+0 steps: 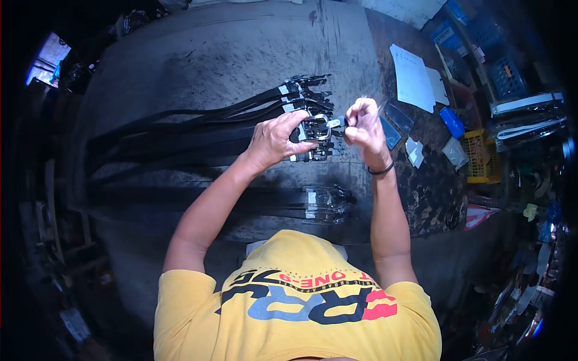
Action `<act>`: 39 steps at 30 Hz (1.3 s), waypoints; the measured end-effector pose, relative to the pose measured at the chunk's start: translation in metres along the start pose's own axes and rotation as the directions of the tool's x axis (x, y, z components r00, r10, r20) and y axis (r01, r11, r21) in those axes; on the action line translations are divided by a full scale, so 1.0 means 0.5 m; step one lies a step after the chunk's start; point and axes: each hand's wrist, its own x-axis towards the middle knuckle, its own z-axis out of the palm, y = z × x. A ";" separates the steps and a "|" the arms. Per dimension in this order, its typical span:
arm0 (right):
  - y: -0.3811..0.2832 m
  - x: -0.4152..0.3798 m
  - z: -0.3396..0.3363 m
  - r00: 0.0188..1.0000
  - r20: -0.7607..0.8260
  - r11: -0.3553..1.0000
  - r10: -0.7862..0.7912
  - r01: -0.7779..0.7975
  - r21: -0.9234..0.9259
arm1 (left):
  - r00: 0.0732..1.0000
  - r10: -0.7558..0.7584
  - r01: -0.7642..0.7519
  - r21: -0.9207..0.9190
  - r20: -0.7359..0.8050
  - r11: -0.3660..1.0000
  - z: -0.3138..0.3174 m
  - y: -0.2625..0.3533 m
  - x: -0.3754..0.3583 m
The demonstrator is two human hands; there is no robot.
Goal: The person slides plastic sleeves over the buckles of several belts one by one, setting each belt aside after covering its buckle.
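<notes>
Black belts point(223, 135) lie bunched across the table, their metal buckles gathered at the right end of the bundle. My left hand point(274, 139) is closed on one belt buckle point(326, 127), thumb on the near side and fingers on the far side. Just right of it, my right hand point(366, 129) is closed in a pinch, slightly blurred. A small pale piece point(336, 123) shows between its fingertips and the buckle; its kind is too small to tell. Nearer my body lies a second belt bundle point(259, 203) with buckles under clear plastic point(325, 203).
On the right side of the table point(198, 66) are white papers point(412, 78), a blue roll-like object point(451, 123), white scraps point(414, 151) and a crumpled clear bag point(456, 153). A yellow basket point(481, 157) stands at the right edge, beside cluttered shelves.
</notes>
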 end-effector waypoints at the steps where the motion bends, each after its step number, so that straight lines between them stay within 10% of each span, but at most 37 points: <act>1: -0.009 -0.006 0.012 1.000 0.003 0.996 -0.031 0.031 -0.082 | 1.000 0.009 -0.009 0.008 -0.012 1.000 -0.006 0.007 -0.004; 7: -0.030 -0.035 0.035 0.992 0.067 0.987 -0.103 0.111 -0.120 | 0.998 -0.003 0.004 0.028 -0.064 1.000 -0.047 0.037 -0.033; 9: -0.063 -0.053 0.010 0.980 0.074 0.740 -0.184 0.188 -0.646 | 0.989 0.048 -0.042 0.047 -0.138 0.998 -0.068 0.026 -0.050; 12: -0.113 -0.076 -0.014 0.977 0.165 0.337 -0.134 0.201 -0.920 | 0.992 0.008 -0.011 -0.024 -0.124 1.000 -0.123 0.038 -0.069; 30: -0.176 -0.114 0.046 0.951 0.270 -0.081 0.152 0.284 -0.955 | 0.983 0.173 -0.179 0.106 0.066 0.978 -0.127 0.081 -0.086; 39: -0.161 -0.104 0.112 0.920 0.330 -0.059 0.210 0.349 -0.935 | 0.963 0.252 -0.261 0.099 0.098 0.960 -0.086 0.086 -0.082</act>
